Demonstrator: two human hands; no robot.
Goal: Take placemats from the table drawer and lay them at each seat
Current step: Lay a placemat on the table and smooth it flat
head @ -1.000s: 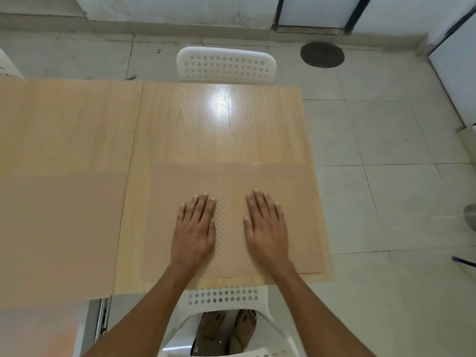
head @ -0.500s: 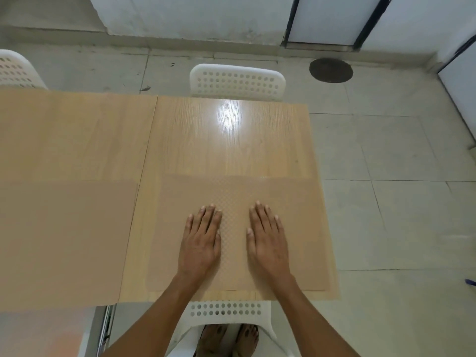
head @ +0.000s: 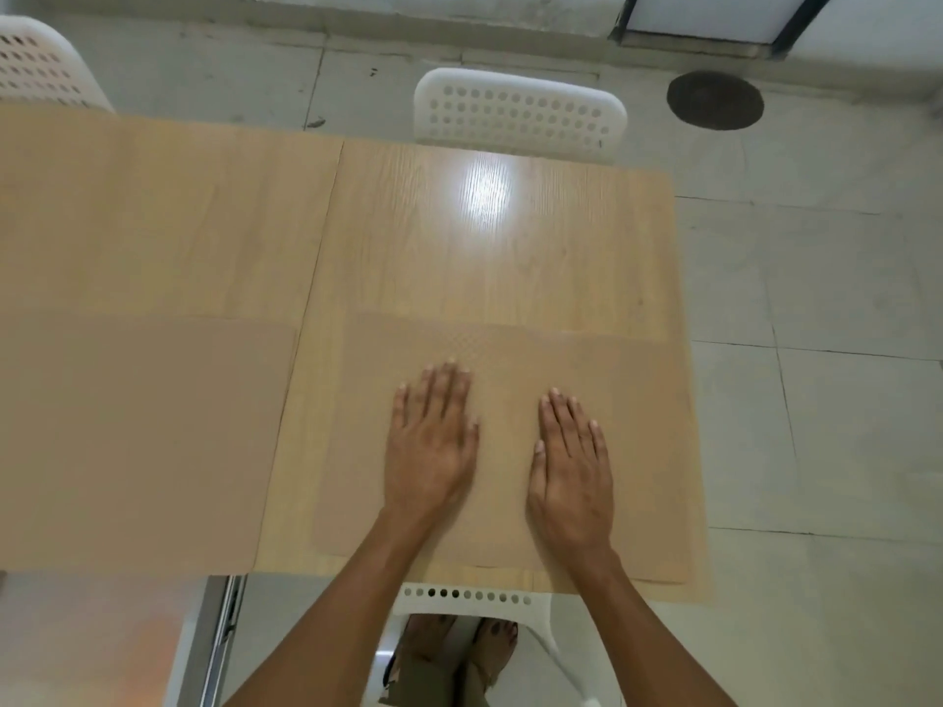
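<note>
A tan textured placemat lies flat on the near right part of the light wooden table, its near edge close to the table's front edge. My left hand and my right hand rest palm-down on the mat, fingers stretched out, about a hand's width apart, holding nothing. A second tan placemat lies flat to the left, reaching the table's front edge. No drawer is visible.
A white perforated chair stands at the far side of the table, another at the far left. A third white chair is tucked below the near edge by my feet. Tiled floor with a dark round drain cover lies to the right.
My hands have spread slightly apart on the right placemat. The view has shifted, so the table sits lower and further right in the frame.
</note>
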